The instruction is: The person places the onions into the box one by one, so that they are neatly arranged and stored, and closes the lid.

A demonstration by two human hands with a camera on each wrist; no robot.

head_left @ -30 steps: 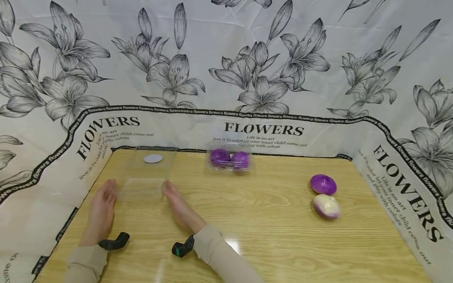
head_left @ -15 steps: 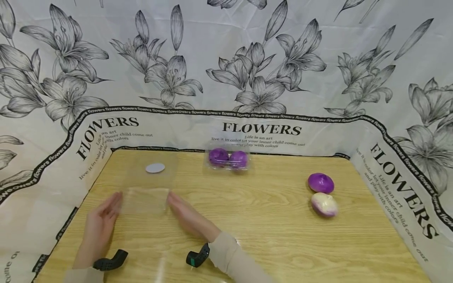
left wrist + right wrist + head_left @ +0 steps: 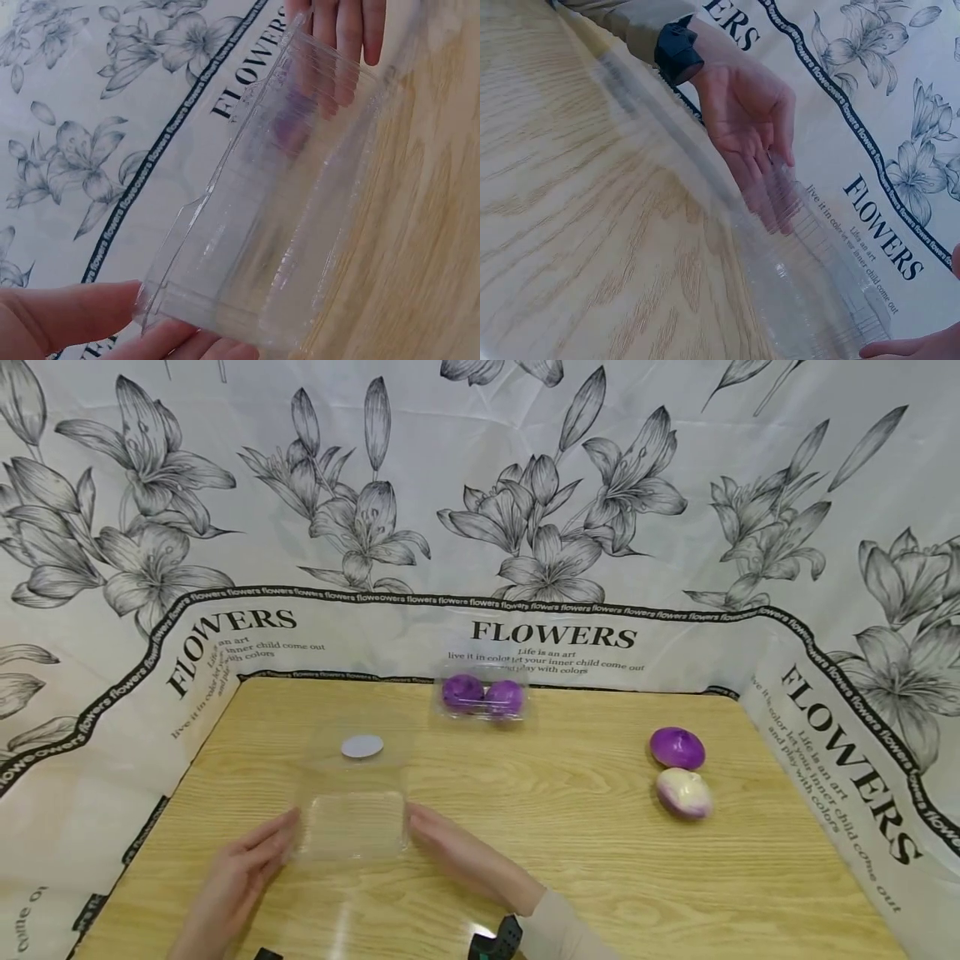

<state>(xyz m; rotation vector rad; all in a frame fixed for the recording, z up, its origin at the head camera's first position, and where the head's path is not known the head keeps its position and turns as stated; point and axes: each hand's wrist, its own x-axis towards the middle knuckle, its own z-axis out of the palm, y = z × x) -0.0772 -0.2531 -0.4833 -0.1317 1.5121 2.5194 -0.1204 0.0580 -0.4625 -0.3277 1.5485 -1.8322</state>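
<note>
Wood-grained tabletop [image 3: 570, 835], ribbed clear container [image 3: 356, 823]

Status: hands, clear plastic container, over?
Left hand, right hand touching opposite ends. Clear plastic container between them, white oval label showing. No obstruction seen.

On the table [image 3: 585, 877], with 12 o'clock at the far edge, the held container [image 3: 356, 827] is at 9 o'clock, its lid [image 3: 390, 727] at its own 12, a label [image 3: 362, 746] on the lid. The left hand [image 3: 236, 877] touches the container's 9 o'clock end, the right hand [image 3: 461, 856] its 3 o'clock end. A second container [image 3: 480, 717] sits at 12, two onions [image 3: 506, 698] side by side in it. Around 2 o'clock lie two loose onions, the farther one [image 3: 677, 748] just behind the nearer one [image 3: 684, 793]. A cloth [image 3: 480, 572] hangs beyond 12, continuing round the 9 and 3 o'clock sides.
</note>
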